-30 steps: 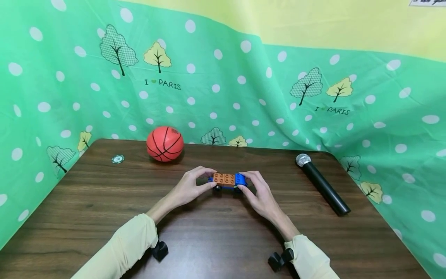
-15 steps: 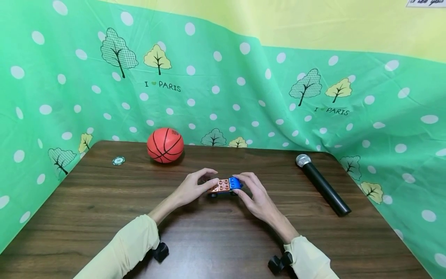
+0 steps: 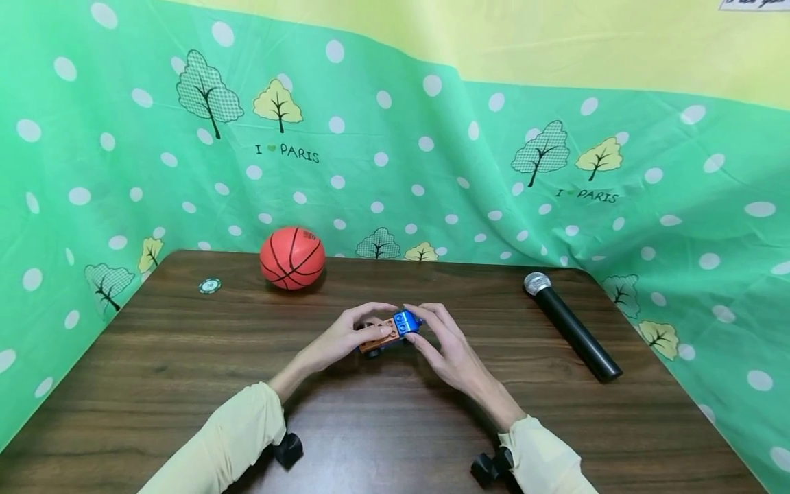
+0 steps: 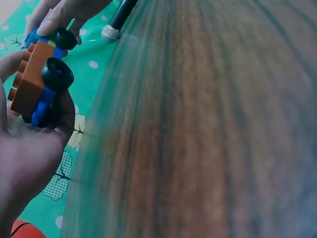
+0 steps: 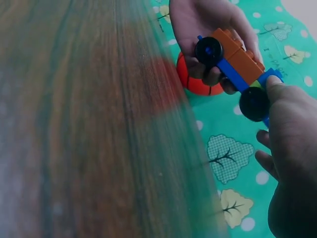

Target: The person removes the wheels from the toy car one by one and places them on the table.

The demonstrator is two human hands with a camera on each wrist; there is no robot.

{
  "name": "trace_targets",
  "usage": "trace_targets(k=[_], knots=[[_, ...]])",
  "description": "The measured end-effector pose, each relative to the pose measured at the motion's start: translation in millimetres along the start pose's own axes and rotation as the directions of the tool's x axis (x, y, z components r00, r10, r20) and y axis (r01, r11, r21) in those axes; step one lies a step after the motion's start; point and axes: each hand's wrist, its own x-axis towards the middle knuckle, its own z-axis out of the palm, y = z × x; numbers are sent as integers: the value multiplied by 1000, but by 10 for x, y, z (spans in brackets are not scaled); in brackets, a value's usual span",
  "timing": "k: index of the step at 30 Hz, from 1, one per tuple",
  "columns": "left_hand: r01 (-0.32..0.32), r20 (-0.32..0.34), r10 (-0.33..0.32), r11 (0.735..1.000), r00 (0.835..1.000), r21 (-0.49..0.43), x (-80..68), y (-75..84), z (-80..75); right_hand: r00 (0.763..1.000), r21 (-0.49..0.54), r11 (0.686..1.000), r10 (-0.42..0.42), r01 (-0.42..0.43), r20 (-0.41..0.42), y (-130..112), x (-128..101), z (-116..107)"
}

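Note:
A toy car [image 5: 241,62] of building bricks is held between both hands over the table, at the middle of the head view. Its orange bricks [image 4: 30,82] sit on a blue base with black wheels [image 5: 254,103], and a blue brick [image 3: 407,322] tops its right end. My left hand [image 3: 338,338] grips the orange end, thumb across the studs and fingers along the far side. My right hand [image 3: 455,350] pinches the blue end between thumb and fingers. The car stands slanted, its blue end farther from me.
On the brown wooden table [image 3: 382,439], a red toy basketball [image 3: 293,259] stands at the back left beside a poker chip [image 3: 210,285]. A black microphone [image 3: 574,329] lies at the right. Behind hangs a green dotted cloth [image 3: 395,178].
The car has shifted left and turned from straight across to slanted, its orange end nearer me. My left thumb has come onto the orange studs. Both hands still hold it.

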Motion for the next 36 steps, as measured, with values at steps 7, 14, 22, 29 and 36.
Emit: trace_targets(k=[7, 14, 22, 29, 36], knots=[[16, -102, -25, 996, 994, -92, -14, 23, 58, 980, 106, 981, 173, -162, -102, -17, 49, 82], [-8, -139, -10, 992, 990, -126, -7, 47, 169, 903, 347, 860, 423, -373, -78, -70, 69, 188], [-4, -114, -19, 979, 993, -203, 7, 30, 247, 874, 425, 805, 482, -414, -61, -122, 146, 311], [-5, -130, -28, 970, 991, -244, -10, 40, 268, 856, 502, 748, 517, -435, -29, -157, 196, 418], [-5, -160, -35, 969, 986, -246, -6, 38, 278, 853, 507, 753, 517, -419, -62, -168, 224, 473]])
